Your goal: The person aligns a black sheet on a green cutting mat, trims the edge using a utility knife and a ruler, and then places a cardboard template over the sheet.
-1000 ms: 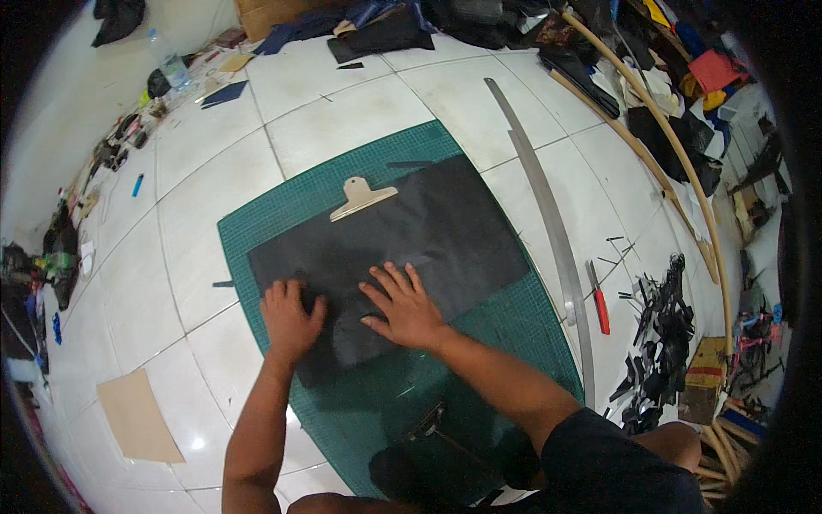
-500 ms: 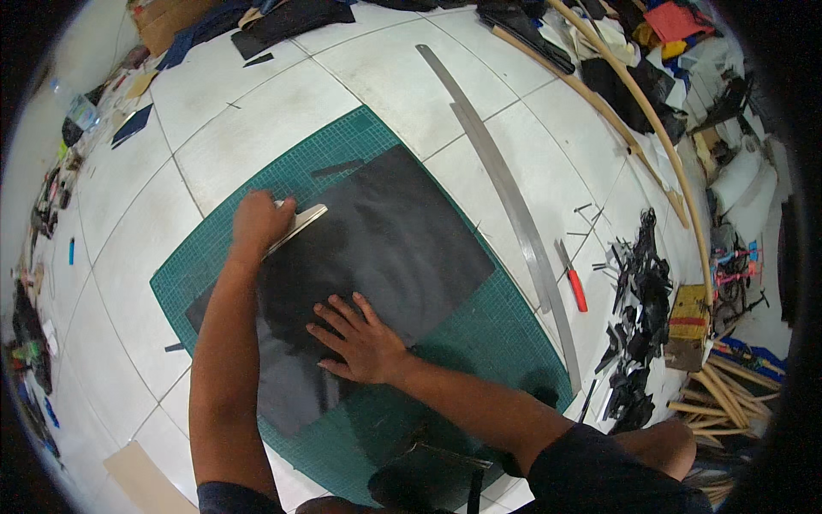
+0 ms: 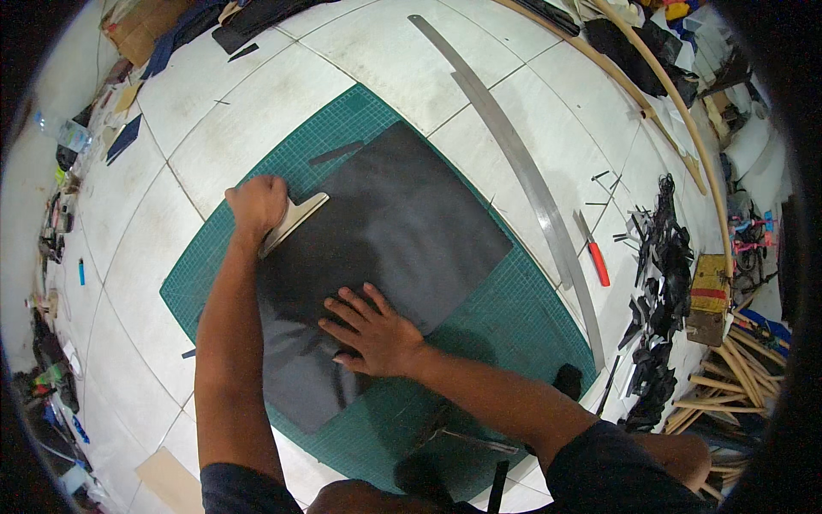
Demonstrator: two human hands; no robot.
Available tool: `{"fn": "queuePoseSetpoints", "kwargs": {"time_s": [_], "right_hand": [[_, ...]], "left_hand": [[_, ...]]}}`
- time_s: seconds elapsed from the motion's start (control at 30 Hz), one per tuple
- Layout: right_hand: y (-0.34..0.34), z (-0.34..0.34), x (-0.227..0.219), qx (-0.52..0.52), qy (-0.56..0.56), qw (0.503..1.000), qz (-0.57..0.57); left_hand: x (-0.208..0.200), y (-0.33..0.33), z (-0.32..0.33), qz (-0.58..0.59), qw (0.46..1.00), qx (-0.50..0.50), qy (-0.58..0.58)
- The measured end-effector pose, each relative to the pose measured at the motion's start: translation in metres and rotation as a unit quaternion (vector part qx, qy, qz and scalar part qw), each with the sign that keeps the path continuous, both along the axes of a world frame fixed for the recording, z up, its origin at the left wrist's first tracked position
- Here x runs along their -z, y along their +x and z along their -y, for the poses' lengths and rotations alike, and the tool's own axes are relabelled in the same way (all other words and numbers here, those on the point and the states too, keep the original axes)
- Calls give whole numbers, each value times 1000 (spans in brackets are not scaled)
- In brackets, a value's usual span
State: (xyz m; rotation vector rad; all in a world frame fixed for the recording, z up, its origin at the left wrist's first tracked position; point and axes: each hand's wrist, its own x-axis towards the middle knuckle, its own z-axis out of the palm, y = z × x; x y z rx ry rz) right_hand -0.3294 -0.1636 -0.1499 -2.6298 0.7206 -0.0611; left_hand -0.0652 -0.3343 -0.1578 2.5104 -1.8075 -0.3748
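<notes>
My left hand is closed around the handle of a wide, pale scraper-like tool. Its long straight edge rests along the left side of a black sheet, which looks like leather or vinyl. My right hand lies flat on the sheet's near part, fingers spread. Beneath the sheet is a green gridded cutting mat. A thin dark strip lies on the mat beside the sheet's upper left edge.
Right of the mat lie long metal rulers, a red-handled knife and a heap of black scraps. Wooden sticks and a yellow-red box sit farther right. Assorted clutter lines the left wall, with a clear bottle.
The pale tool has turned in my left hand, showing more of its broad face. My right hand stays flat on the sheet. The whole view has shifted slightly.
</notes>
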Motion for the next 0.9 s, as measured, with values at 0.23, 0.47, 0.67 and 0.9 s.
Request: {"fn": "queuePoseSetpoints", "kwargs": {"time_s": [0.23, 0.47, 0.67, 0.9], "right_hand": [[2, 3, -8, -11, 4, 1000, 13], [7, 3, -16, -10, -13, 997, -73], [2, 7, -3, 5, -72, 997, -41], [-7, 3, -2, -13, -93, 995, -37]], "left_hand": [[13, 141, 11, 9, 974, -211, -84], [-35, 208, -155, -275, 856, -396, -186], [-16, 133, -404, -354, 761, -486, -242], [5, -36, -658, -248, 699, -649, -170]]}}
